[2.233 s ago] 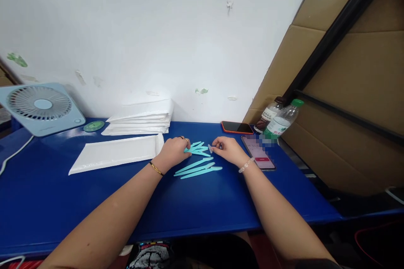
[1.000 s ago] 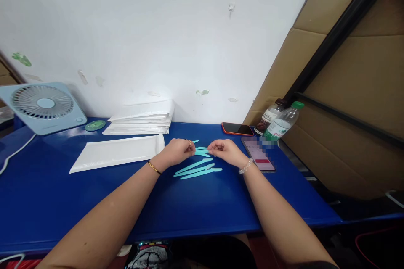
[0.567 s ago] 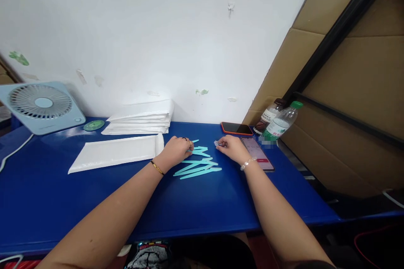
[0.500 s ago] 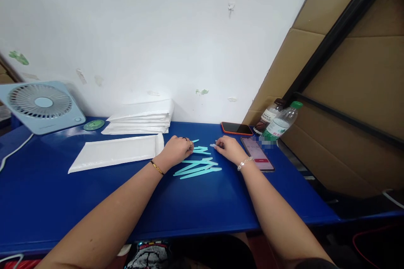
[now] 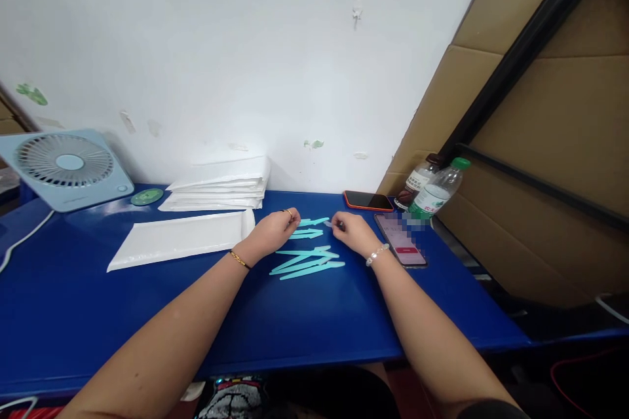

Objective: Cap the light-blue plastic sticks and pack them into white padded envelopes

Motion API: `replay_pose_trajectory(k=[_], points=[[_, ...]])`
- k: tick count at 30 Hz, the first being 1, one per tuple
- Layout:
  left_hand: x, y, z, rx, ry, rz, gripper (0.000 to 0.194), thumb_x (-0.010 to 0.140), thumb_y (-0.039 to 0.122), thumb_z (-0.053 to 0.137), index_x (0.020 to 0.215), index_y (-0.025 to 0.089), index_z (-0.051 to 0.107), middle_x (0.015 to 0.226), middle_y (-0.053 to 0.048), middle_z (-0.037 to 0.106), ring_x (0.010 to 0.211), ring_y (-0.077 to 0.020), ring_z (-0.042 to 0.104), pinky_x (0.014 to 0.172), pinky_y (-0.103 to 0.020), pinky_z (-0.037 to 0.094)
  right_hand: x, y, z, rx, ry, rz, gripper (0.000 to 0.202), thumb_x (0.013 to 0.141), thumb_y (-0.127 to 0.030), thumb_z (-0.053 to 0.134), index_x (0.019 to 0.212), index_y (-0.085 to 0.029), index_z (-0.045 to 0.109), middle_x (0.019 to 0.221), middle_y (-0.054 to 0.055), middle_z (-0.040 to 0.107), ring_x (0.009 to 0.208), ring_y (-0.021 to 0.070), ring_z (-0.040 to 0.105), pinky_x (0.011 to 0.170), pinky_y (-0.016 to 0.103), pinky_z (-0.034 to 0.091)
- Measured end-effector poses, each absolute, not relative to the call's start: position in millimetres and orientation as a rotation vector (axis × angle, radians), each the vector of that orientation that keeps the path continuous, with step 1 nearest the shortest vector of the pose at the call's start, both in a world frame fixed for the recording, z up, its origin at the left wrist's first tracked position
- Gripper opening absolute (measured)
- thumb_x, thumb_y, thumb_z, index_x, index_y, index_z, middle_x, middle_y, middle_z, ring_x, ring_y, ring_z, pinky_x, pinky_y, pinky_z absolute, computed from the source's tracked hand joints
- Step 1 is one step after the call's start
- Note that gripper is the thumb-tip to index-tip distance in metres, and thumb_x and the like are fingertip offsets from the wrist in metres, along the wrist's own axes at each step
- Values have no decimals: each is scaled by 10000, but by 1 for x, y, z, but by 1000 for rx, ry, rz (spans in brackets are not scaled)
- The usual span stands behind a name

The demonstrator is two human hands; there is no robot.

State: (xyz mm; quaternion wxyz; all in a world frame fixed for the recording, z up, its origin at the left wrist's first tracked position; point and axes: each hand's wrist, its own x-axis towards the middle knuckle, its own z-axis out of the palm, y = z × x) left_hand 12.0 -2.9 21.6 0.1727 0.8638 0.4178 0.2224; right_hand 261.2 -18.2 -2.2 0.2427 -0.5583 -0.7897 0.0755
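Note:
Several slim, tapered teal sticks (image 5: 307,267), shaped like small eyebrow razors, lie in a loose, overlapping group on the blue table (image 5: 314,321). At the far end of the group, my left hand (image 5: 278,228) is closed in a pinch at the end of one teal stick (image 5: 320,220), which points right. My right hand (image 5: 354,230) faces it, thumb and fingers pressed together on a small whitish translucent piece (image 5: 327,224). The piece is close to the stick's tip; whether they touch I cannot tell. More teal sticks (image 5: 309,234) lie just below my left fingers.
Left of my left hand lies a white padded envelope (image 5: 177,239), with a stack of similar envelopes (image 5: 216,183) behind it. A blue fan (image 5: 69,162) and a green disc (image 5: 147,196) are farther left. Two phones (image 5: 368,200) and two bottles (image 5: 432,193) stand or lie on the right.
My left hand has risen slightly, its fingers now in a pinch, and a teal stick now extends from them toward my right hand. My right hand has hardly moved.

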Motion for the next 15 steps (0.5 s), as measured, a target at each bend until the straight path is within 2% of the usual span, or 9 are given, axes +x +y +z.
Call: replay_pose_trajectory(k=[6, 15], points=[[10, 3, 17, 2500, 1186, 656, 200, 920, 292, 369, 813, 204, 513, 744, -17, 584, 643, -159, 521, 599, -272, 368, 273, -22, 6, -1385, -1885, 542, 168, 818, -296, 549, 840, -166, 653, 674, 4, 606, 567, 110, 500, 529, 212, 364], [10, 4, 15, 2511, 1237, 610, 200, 924, 290, 356, 801, 210, 492, 742, -19, 583, 637, -164, 530, 613, -280, 373, 268, -22, 4, -1350, -1816, 549, 170, 791, -304, 574, 820, -163, 665, 673, 8, 616, 557, 109, 498, 512, 215, 359]])
